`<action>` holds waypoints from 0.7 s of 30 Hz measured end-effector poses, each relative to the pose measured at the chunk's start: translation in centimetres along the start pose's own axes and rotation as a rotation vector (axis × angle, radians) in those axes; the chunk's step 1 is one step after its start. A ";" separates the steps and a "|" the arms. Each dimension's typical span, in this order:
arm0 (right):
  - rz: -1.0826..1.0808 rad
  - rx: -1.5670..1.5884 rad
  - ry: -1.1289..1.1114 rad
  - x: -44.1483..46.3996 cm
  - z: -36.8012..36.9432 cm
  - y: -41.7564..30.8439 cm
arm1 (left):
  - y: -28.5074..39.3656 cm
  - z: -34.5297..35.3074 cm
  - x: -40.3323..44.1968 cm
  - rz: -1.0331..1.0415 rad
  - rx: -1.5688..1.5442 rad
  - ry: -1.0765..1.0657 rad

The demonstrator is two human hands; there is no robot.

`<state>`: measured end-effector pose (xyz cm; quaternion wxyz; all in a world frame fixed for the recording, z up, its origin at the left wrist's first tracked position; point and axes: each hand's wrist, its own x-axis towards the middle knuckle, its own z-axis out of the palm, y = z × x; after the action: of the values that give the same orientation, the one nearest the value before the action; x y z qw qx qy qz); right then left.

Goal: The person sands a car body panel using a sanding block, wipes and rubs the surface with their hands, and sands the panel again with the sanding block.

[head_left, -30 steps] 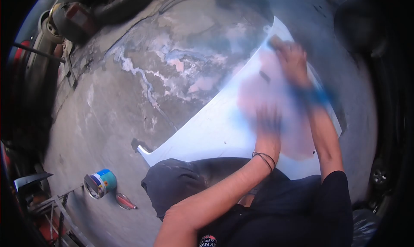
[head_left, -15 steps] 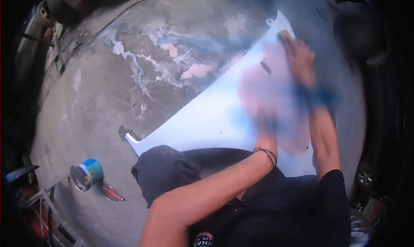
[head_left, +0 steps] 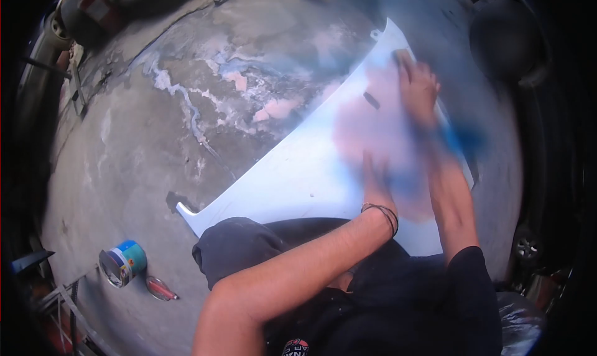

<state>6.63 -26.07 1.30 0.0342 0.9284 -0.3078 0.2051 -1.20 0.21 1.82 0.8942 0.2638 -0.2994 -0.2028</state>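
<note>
A white car fender (head_left: pixel 280 182) lies across my lap with its narrow end pointing away, a pink patch of filler (head_left: pixel 357 129) spread over its right half. Near that narrow end, my right hand (head_left: pixel 420 93) presses a flat tan-grey sanding pad (head_left: pixel 400 56) on the panel, fingers stretched forward over it. Lower on the pink area rests my left hand (head_left: pixel 376 172), fingers pointing away and seemingly flat. A bluish blur covers part of it. Dark bands (head_left: pixel 387 214) circle the left wrist. A small dark slot (head_left: pixel 371 100) shows in the panel.
On the concrete floor (head_left: pixel 118 188) at left stand a blue-labelled tin (head_left: pixel 124 263) and, beside it, a red-handled tool (head_left: pixel 160 288). A metal frame (head_left: pixel 68 300) is at lower left. A dark round shape (head_left: pixel 509 40) is at upper right, and a wheel (head_left: pixel 527 246) below it.
The view has shifted slightly, so the fender sits further left in the picture. My right hand with the pad has slid a little back from the fender's tip. My left hand stays on the panel.
</note>
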 end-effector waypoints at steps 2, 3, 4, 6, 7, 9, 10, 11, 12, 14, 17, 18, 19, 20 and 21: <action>-0.222 0.005 -0.067 -0.3 -1.1 -2.1 | 1.5 0.9 1.7 -0.250 -0.127 0.226; -0.223 0.006 -0.072 -0.1 -1.0 -2.0 | 1.9 1.3 2.0 -0.377 -0.192 0.346; -0.126 -0.006 -0.047 -0.1 -1.0 -1.6 | 2.2 1.9 1.8 -0.514 -0.260 0.465; -0.024 -0.023 -0.009 0.3 -1.1 -1.2 | 2.2 2.7 1.9 -0.775 -0.392 0.684; -0.109 -0.028 -0.008 0.1 -1.0 -1.6 | 2.1 2.9 1.7 -0.910 -0.453 0.796; -0.195 -0.027 -0.008 0.3 -1.1 -2.1 | -1.1 1.7 -1.0 -1.041 -0.510 0.912; -0.169 -0.007 -0.012 0.4 -1.6 -2.1 | -5.6 -0.2 -4.8 -0.517 -0.158 0.483; -0.140 0.011 -0.012 0.7 -1.9 -1.7 | -8.6 -1.2 -7.5 0.011 0.174 0.038; -0.071 -0.040 0.069 0.9 -1.2 -1.6 | -8.7 -1.2 -7.5 0.009 0.174 0.033; -0.187 0.032 0.033 0.5 -0.3 -1.2 | -8.7 -1.8 -7.7 0.000 0.174 0.004; -0.189 0.054 0.012 0.7 -0.6 -1.5 | -7.8 -2.1 -7.0 -0.001 0.175 -0.027; -0.060 -0.002 0.031 0.9 -0.8 -1.3 | -7.5 -1.8 -6.4 0.000 0.172 -0.033; -0.054 -0.005 0.032 0.7 -0.9 -1.3 | -6.5 -1.9 -5.7 -0.074 0.354 -0.154; -0.146 0.014 0.004 0.4 -0.9 -1.5 | -5.1 -1.4 -5.9 -0.146 0.537 -0.280; -0.242 0.036 -0.025 0.4 -0.9 -1.8 | -4.2 -1.4 -5.3 -0.214 0.725 -0.402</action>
<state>7.68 -24.71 2.37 0.0382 0.9618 -0.1900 0.1935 -5.12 0.20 -3.87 0.6414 0.5459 -0.4904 -0.2237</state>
